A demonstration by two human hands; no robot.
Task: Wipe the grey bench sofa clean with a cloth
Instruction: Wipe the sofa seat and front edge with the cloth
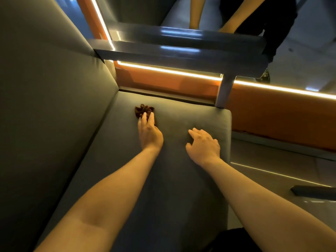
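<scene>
The dark brown cloth [143, 110] sits bunched into a rosette on the seat cushion [163, 179] of the grey bench sofa, toward its far end and closer to the backrest [54, 106] than to the front edge. My left hand [150, 132] is on top of it, fingers reaching forward and gathering the fabric into a grip, with a little of the cloth showing under the palm. I judge this to be mid-wipe on the far part of the seat, with most of the cushion nearer me yet to be covered. To do it well I would flatten the cloth so more of it meets the fabric, since as bunched as it is only a small patch is working. Then I would press evenly and draw it in long overlapping strokes from the seam at the backrest out to the front edge, working back toward myself. My right hand [203, 144] rests on the cushion near the front corner, apart from the cloth, fingers spread and lightly bent, holding nothing. It is a useful brace for leaning in and keeps the upholstery taut. I would lift it aside before the strokes reach that corner. Beyond the cushion's end stand a metal frame [181, 53] and an orange panel [163, 79] with a light strip [169, 70]. The gap there could snag the cloth.
</scene>
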